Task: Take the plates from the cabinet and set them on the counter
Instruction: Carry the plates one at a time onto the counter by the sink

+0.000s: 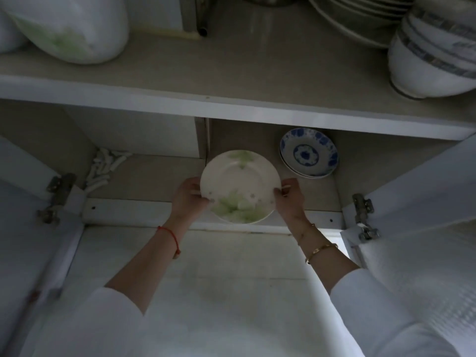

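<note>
Gripping green-flowered plate [239, 184] over lower shelf [154, 176] lip: left hand [186, 199] at 8 o'clock, right hand [289, 199] at 4, fingers [278, 195] curled round rim for balance; blue plates [309, 153] at 2 o'clock.

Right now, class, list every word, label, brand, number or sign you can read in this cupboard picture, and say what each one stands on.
None: no word, number or brand can be read.
Green plate, held by the left hand and right hand: flower pattern only.
Blue plates: painted pattern only.
Bowls: grey bands, no letters.
Bag: green smudge, too blurred to tell whether it is print.
</note>
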`<action>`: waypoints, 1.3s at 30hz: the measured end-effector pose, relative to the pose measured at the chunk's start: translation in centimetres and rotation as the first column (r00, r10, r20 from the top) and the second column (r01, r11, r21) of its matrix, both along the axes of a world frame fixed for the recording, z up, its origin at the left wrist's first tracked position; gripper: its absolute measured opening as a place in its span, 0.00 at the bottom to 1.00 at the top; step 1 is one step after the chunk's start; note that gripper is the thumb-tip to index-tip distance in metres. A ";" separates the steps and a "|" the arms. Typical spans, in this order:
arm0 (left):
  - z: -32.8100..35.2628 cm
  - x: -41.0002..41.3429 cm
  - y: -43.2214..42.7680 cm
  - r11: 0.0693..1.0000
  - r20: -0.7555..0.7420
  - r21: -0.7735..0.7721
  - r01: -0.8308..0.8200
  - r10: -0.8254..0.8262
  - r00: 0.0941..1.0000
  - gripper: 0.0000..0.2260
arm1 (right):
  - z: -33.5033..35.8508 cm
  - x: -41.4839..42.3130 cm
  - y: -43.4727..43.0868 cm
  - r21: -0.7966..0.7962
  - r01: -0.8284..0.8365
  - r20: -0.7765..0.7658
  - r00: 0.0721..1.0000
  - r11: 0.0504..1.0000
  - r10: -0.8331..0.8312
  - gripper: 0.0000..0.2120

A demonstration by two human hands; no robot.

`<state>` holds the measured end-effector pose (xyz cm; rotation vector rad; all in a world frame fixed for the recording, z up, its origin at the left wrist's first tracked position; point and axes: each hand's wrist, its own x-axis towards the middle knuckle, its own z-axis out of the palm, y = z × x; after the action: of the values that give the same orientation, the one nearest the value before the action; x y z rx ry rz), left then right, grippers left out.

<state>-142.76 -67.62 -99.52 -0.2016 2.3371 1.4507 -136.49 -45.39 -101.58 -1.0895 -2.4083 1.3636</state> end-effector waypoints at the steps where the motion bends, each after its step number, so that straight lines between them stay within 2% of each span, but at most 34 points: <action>1: 1.1 1.0 -0.7 1.000 0.024 0.011 -0.011 0.011 1.000 0.18 | 0.9 0.9 -0.5 -0.011 -0.001 -0.004 1.000 1.000 0.001 0.07; 3: 3.7 2.9 -1.8 0.998 0.030 -0.044 -0.048 0.049 0.998 0.20 | 3.5 2.7 -1.6 -0.038 -0.007 0.017 1.000 0.999 0.007 0.07; 5: 6.7 5.0 -2.9 0.992 0.032 -0.107 -0.060 0.064 0.997 0.17 | 6.4 4.7 -2.8 -0.079 -0.019 0.064 0.998 0.997 0.024 0.07; 7: 10.2 7.1 -4.2 0.995 0.055 -0.070 -0.068 0.072 0.996 0.17 | 9.6 6.7 -4.0 -0.141 -0.027 0.099 0.994 0.990 0.041 0.07; 9: 13.8 9.3 -5.6 0.991 0.118 -0.061 -0.117 0.124 0.985 0.21 | 13.1 8.9 -5.2 -0.193 -0.026 0.133 0.990 0.981 0.053 0.07; 12: 19.5 12.6 -7.3 0.990 0.161 -0.064 -0.129 0.138 0.977 0.23 | 18.8 12.2 -6.8 -0.216 -0.032 0.178 0.981 0.976 0.072 0.07; 16: 28.0 16.9 -9.2 0.985 0.190 -0.005 -0.174 0.172 0.967 0.23 | 27.6 16.3 -8.6 -0.253 -0.048 0.186 0.978 0.966 0.097 0.06; 21: 39.1 21.5 -10.9 0.985 0.204 0.022 -0.171 0.163 0.965 0.27 | 39.4 20.7 -10.0 -0.322 0.013 0.223 0.973 0.947 0.063 0.05; 25: 48.7 24.8 -12.0 0.982 0.187 0.068 -0.175 0.159 0.969 0.28 | 50.1 23.7 -10.5 -0.444 0.058 0.149 0.989 0.894 0.009 0.08; 28: 55.0 26.0 -12.4 0.984 0.150 0.096 -0.150 0.135 0.979 0.27 | 57.1 25.3 -10.8 -0.462 0.071 0.100 0.995 0.884 -0.028 0.12; 31: 61.2 26.2 -11.8 0.989 0.109 0.112 -0.098 0.086 0.990 0.27 | 63.2 26.9 -10.6 -0.471 0.102 0.048 0.995 0.876 -0.090 0.07; 34: 67.4 25.8 -10.6 0.984 0.056 0.174 -0.029 0.020 0.998 0.27 | 68.7 28.5 -10.0 -0.460 0.135 -0.035 0.985 0.877 -0.170 0.08; 39: 75.8 25.1 -7.1 0.961 -0.061 0.207 0.182 -0.173 0.983 0.30 | 76.4 31.5 -8.4 -0.488 0.235 -0.152 0.926 0.841 -0.347 0.05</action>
<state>-117.67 -74.69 -23.67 0.0953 2.1494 1.6115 -105.01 -53.83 -25.15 -1.2491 -1.6998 1.8785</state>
